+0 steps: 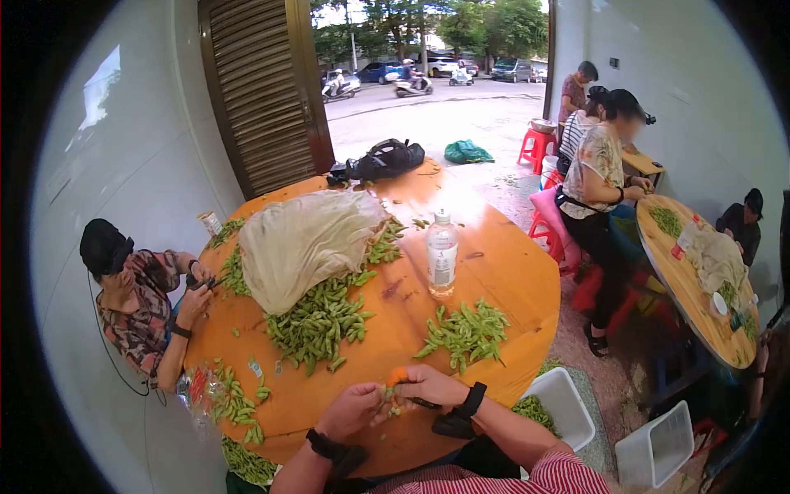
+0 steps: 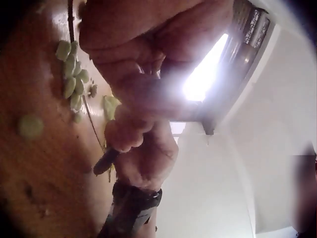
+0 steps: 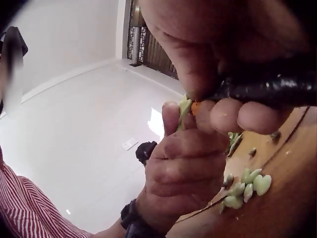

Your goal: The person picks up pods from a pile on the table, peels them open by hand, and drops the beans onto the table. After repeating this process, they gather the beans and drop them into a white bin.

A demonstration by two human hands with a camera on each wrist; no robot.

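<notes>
My left hand (image 1: 352, 409) pinches a green bean pod (image 3: 184, 108) between thumb and finger, over the near edge of the round wooden table (image 1: 510, 272). Close against it, my right hand (image 1: 438, 385) grips a tool with a thick black handle (image 3: 270, 88); its working end is hidden by the fingers. Something orange (image 3: 196, 107) shows at the right fingertips, right by the pod. Shelled pale green beans (image 2: 74, 77) lie in a small cluster on the wood below the hands.
Piles of pods (image 1: 317, 325) lie partly under a pale cloth (image 1: 309, 239), with a smaller pile (image 1: 467, 333) near a plastic bottle (image 1: 442, 259). A person (image 1: 144, 305) sits at the left. White bins (image 1: 568, 403) stand at right; people (image 1: 601, 165) work at another table (image 1: 683, 272).
</notes>
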